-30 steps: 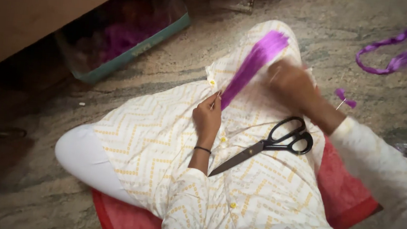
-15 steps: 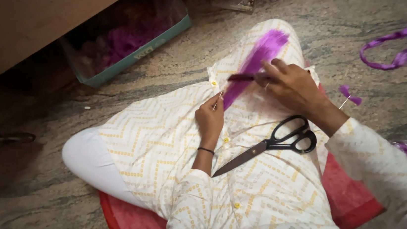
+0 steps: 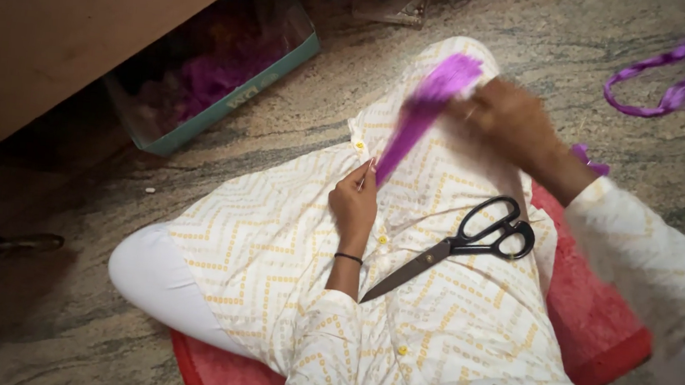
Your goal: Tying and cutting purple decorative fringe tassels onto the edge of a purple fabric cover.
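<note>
1. The purple tassel [image 3: 420, 120] runs slantwise across the upper middle of the frame, over the person's lap.
2. The left hand [image 3: 354, 206], at centre frame, pinches the tassel's lower, narrow end between clenched fingertips.
3. The right hand [image 3: 504, 120], upper right of centre and blurred, touches the tassel's upper, wider end; I cannot tell whether it grips it.
4. Black scissors [image 3: 472, 238] lie on the patterned tunic just right of the left forearm, apart from both hands.
5. A purple ribbon [image 3: 672, 78] lies on the stone floor in the upper right corner, well apart from the tassel.
6. Half a second ago the right hand lay across the tassel's middle; it now sits at the top end, which looks fanned wider.
</note>
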